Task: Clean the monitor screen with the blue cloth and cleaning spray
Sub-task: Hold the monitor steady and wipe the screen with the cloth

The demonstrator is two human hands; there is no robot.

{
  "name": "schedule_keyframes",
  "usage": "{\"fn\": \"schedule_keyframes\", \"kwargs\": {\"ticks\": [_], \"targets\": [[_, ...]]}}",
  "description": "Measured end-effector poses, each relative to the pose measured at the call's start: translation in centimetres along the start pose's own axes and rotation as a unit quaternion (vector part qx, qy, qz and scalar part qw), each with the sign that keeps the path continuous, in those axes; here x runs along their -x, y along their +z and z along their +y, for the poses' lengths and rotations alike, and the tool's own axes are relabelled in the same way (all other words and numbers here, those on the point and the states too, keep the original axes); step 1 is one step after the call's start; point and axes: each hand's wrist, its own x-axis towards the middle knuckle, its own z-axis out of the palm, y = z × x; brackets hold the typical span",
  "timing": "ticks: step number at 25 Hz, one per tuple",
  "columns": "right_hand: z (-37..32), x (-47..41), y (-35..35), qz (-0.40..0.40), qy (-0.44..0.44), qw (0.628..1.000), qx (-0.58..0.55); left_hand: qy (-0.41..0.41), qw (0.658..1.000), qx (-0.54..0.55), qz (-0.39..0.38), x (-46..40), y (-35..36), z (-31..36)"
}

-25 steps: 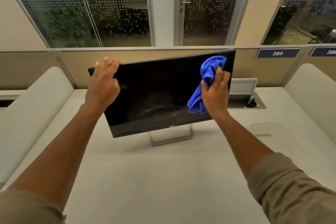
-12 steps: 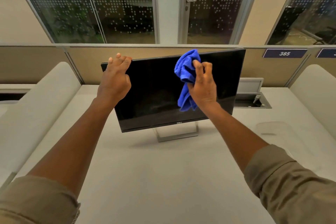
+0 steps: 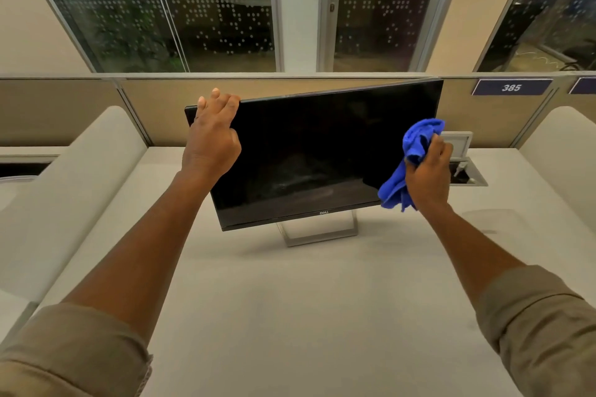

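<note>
A black monitor with a dark screen stands tilted on a silver stand in the middle of the white desk. My left hand grips its top left corner, fingers hooked over the upper edge. My right hand holds a bunched blue cloth against the screen's right edge, low down. Faint smears show on the lower middle of the screen. No spray bottle is in view.
An open cable hatch with a raised lid sits in the desk behind my right hand. Padded white dividers flank the desk on both sides. A beige partition with a sign reading 385 runs behind, with glass walls and a door beyond.
My right hand with the cloth swept from the upper middle of the screen to its lower right edge. My left hand stays on the top left corner.
</note>
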Motion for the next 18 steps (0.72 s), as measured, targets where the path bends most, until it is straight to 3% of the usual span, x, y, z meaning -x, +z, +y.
{"fn": "schedule_keyframes", "kwargs": {"ticks": [7, 14, 18], "targets": [[-1.2, 6.6, 3.8, -0.015, 0.119, 0.989, -0.089, 0.011, 1.000, 0.008, -0.013, 0.2, -0.3, -0.2], [-9.7, 12.4, 8.3, -0.072, 0.047, 0.990, -0.115, 0.014, 0.999, 0.007, -0.038, 0.0, -0.8, -0.1], [-15.5, 14.0, 10.1, -0.096, -0.047, 0.990, -0.092, 0.021, 0.999, 0.010, -0.047, 0.2, -1.2, -0.3]]}}
